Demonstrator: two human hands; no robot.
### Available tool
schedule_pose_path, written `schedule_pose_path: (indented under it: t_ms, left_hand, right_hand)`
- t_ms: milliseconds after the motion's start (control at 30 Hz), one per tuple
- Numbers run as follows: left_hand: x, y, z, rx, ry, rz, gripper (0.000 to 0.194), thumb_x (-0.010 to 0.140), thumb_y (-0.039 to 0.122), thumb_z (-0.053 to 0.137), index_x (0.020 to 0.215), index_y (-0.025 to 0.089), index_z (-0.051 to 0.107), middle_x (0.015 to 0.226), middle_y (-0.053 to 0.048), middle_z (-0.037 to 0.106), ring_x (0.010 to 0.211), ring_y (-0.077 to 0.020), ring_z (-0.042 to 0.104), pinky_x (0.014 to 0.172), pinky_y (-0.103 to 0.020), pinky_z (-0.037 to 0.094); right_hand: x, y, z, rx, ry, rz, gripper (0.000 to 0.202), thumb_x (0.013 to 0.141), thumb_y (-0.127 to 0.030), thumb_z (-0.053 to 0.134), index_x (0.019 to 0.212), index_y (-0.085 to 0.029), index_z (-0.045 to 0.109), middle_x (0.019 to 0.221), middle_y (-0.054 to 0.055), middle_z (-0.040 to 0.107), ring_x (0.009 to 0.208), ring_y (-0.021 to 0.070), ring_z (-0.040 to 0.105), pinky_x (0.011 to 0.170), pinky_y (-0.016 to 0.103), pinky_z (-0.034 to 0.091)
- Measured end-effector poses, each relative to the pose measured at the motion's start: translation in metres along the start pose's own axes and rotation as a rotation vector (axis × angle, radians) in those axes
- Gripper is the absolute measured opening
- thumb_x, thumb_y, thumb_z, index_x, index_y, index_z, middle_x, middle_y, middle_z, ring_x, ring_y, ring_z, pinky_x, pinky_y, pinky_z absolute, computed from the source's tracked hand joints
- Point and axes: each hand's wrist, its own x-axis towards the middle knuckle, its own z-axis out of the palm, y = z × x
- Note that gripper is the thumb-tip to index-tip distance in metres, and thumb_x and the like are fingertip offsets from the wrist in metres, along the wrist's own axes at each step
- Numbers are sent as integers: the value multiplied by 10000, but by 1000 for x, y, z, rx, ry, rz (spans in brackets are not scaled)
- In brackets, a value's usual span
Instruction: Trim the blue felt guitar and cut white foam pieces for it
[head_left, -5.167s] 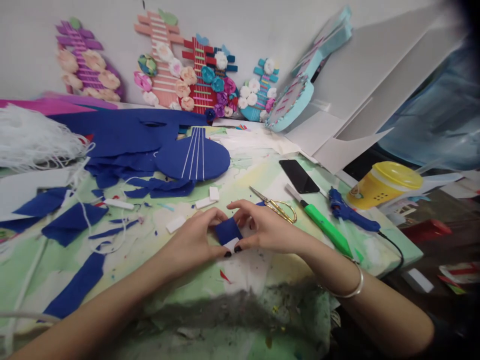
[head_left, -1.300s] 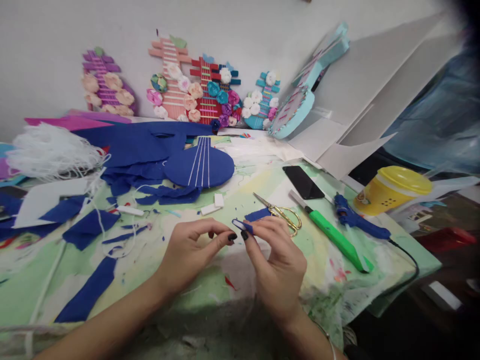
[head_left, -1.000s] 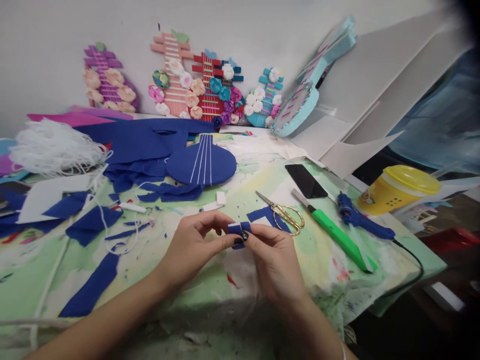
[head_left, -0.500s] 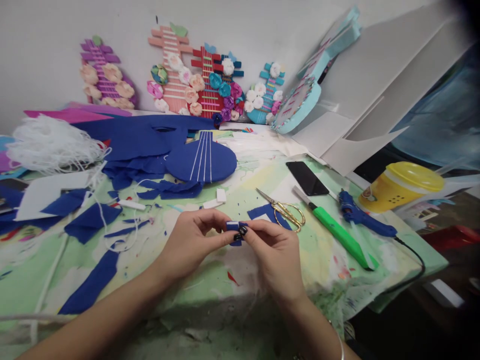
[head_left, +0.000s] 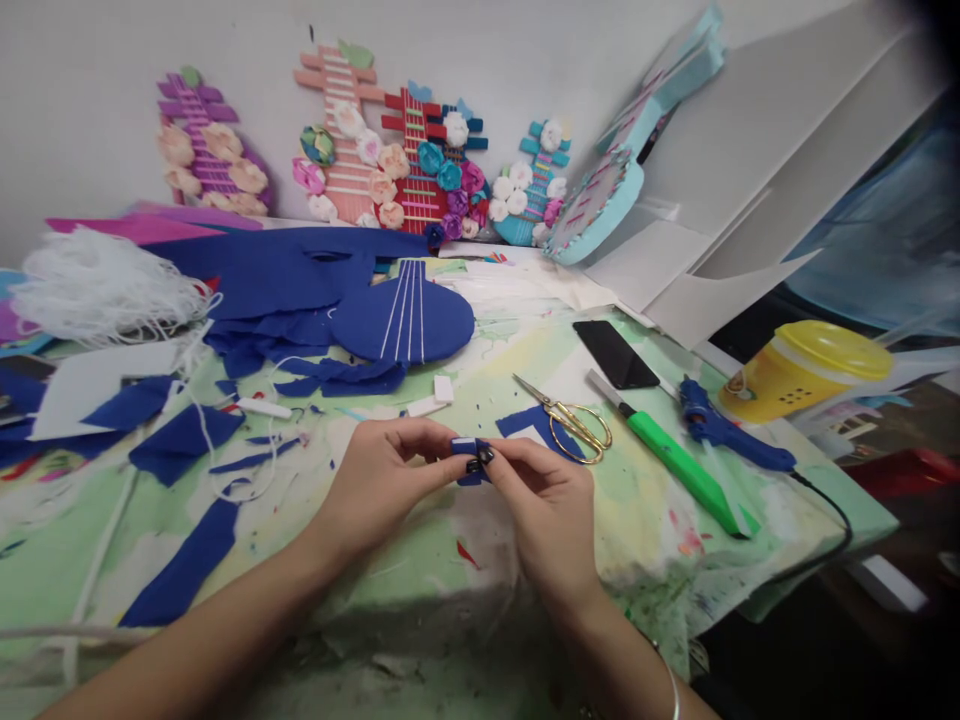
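Between my fingertips, above the table's front part, is a small white block partly wrapped in blue paper (head_left: 465, 447). My left hand (head_left: 397, 475) pinches it from the left, and my right hand (head_left: 546, 500) pinches its right end; the fingertips nearly meet and cover much of it. Just beyond my right hand, gold-handled scissors (head_left: 577, 430) lie on a blue piece with a white piece (head_left: 529, 434). Small white blocks (head_left: 442, 389) lie past my left hand. Farther back rests a blue oval guitar body (head_left: 405, 318) with white strings.
To the right lie a green utility knife (head_left: 679, 465), a black phone (head_left: 615, 354) and a blue glue gun (head_left: 731, 430) with its cord, near a yellow-lidded cup (head_left: 810, 370). White yarn (head_left: 112, 285) and blue scraps (head_left: 184, 565) cover the left. Decorated guitars (head_left: 345, 140) lean on the wall.
Both hands keep their pinch on the wrapped block. My right hand has shifted slightly left and its wrist has turned a little; the table things stay where they were.
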Motion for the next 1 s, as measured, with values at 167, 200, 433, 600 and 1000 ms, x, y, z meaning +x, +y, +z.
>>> schedule_pose_path:
  t_ms: [167,200,433,600,1000]
  left_hand:
    - [0,-1,0,38,-5,31,145,647,298,699,701,163,689,700,-36,681,666,-154,600,611,-250,467]
    - [-1,-1,-1,67,2,42,143,651,298,693,696,163,688,695,-36,681,660,-155,599,610,-253,465]
    - [-1,-1,-2,181,45,139,93,656,271,679,676,181,682,681,-20,681,662,-160,602,630,-257,450]
    - [0,2,0,105,24,122,64,633,221,695,668,171,675,667,-15,677,654,-148,601,623,-240,462]
    - [6,-8,-7,-346,-75,-162,163,594,244,766,682,157,658,629,-21,692,542,-122,614,520,-217,458]
  right_hand:
    - [1,-1,0,-43,-25,-38,163,780,-204,613,886,-238,732,816,26,707,766,152,638,732,321,513]
    - [2,-1,0,-52,-32,-44,159,777,-200,614,874,-238,733,812,26,707,759,152,637,728,322,515]
    - [2,-5,2,-184,-8,-122,148,767,-166,609,816,-235,730,778,18,699,731,152,635,698,315,512]
    - [4,-11,1,-293,-49,-201,159,779,-158,585,805,-236,722,770,13,699,722,152,632,691,308,508]
    - [32,-36,-121,-966,420,-210,277,761,-378,587,932,-197,709,838,72,714,794,234,651,755,371,466]
